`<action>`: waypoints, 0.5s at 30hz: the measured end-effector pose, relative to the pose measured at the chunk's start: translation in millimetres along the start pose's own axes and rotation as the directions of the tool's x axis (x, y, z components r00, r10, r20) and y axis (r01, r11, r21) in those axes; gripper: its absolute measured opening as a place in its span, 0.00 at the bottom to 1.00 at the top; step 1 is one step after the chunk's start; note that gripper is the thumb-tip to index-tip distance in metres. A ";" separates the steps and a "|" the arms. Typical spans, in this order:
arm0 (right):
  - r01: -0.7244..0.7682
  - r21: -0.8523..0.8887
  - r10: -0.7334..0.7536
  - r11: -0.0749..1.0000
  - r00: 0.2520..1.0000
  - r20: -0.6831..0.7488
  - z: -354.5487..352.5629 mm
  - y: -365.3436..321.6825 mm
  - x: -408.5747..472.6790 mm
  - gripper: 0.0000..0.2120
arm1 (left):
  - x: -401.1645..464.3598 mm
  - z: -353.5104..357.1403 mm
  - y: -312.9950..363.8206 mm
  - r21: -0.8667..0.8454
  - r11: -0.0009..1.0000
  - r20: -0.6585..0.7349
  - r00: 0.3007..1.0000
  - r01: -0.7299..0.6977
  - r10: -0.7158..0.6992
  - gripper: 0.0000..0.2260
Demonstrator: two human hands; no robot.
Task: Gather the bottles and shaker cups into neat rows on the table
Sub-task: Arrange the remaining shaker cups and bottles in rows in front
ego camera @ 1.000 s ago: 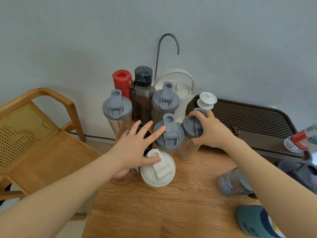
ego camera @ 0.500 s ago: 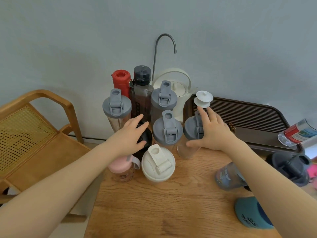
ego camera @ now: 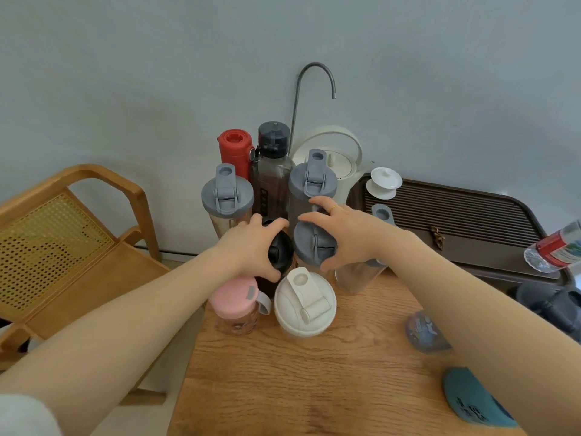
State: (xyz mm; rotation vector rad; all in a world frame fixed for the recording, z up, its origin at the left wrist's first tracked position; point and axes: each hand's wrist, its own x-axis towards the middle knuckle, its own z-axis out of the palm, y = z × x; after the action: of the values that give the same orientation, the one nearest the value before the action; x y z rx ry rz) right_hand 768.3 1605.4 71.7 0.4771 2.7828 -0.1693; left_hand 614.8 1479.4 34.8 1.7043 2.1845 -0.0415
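A cluster of bottles and shaker cups stands at the table's far left corner. My left hand (ego camera: 248,247) is shut on a black-lidded bottle (ego camera: 279,251) in the middle row. My right hand (ego camera: 345,237) grips the grey lid of the middle shaker cup (ego camera: 311,248) beside it. Behind stand a grey-lidded shaker (ego camera: 227,196), a red bottle (ego camera: 234,149), a dark bottle (ego camera: 273,158) and another grey-lidded shaker (ego camera: 311,180). A further grey-lidded shaker (ego camera: 358,275) sits mostly hidden behind my right wrist. In front are a pink-lidded cup (ego camera: 234,302) and a cream shaker (ego camera: 305,302).
A cream kettle (ego camera: 341,152) and a curved metal spout (ego camera: 314,77) stand by the wall. A dark slatted tray (ego camera: 456,215) holds a white lidded cup (ego camera: 385,182). More bottles lie at the right: one tipped (ego camera: 424,332), one teal (ego camera: 471,401), one red-labelled (ego camera: 556,247). A wooden chair (ego camera: 63,247) stands left.
My right hand left the right-hand grey shaker and moved left onto the middle grey shaker's lid. My left hand closed around the black-lidded bottle.
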 end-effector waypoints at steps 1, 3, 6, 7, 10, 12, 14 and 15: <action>0.006 -0.015 -0.006 1.000 1.000 -0.020 0.5 0.8 0.0 0.42 | -2.4 -5.7 -1.2 -0.004 1.000 -0.018 1.000 -0.012 0.012 0.40; 0.007 -0.016 -0.008 1.000 0.998 -0.064 1.4 1.5 0.4 0.39 | -11.3 -20.0 -4.7 -0.036 0.999 -0.063 0.997 -0.040 0.038 0.39; 0.004 -0.026 -0.007 1.000 0.995 -0.104 1.1 -1.6 3.4 0.37 | -31.3 -44.7 -7.6 -0.076 0.992 -0.160 0.983 -0.101 0.088 0.40; 0.011 -0.050 -0.017 0.999 0.994 -0.111 1.0 -4.7 5.2 0.37 | -38.5 -52.5 -8.9 -0.082 0.988 -0.184 0.976 -0.130 0.113 0.41; 0.041 -0.122 -0.059 0.992 0.987 -0.149 0.8 -16.2 15.1 0.38 | -56.3 -70.8 -16.0 -0.125 0.974 -0.237 0.959 -0.189 0.156 0.43; 0.036 -0.105 -0.054 0.994 0.982 -0.178 -0.5 -23.5 24.8 0.38 | -62.7 -75.6 -23.9 -0.173 0.965 -0.279 0.949 -0.198 0.144 0.42; 0.017 -0.049 -0.026 0.999 0.981 -0.192 -2.2 -28.3 35.3 0.38 | -66.5 -75.3 -30.5 -0.202 0.960 -0.309 0.943 -0.196 0.127 0.42; 0.008 -0.027 -0.013 1.000 0.980 -0.200 -2.5 -29.6 39.9 0.38 | -67.2 -73.4 -33.2 -0.206 0.959 -0.317 0.940 -0.195 0.123 0.42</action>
State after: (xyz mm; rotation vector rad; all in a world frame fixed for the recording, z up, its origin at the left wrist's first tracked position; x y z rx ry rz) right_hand 721.8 1590.2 63.1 0.4985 2.9798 -0.0913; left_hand 577.4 1425.9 117.0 1.8392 2.1396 0.5329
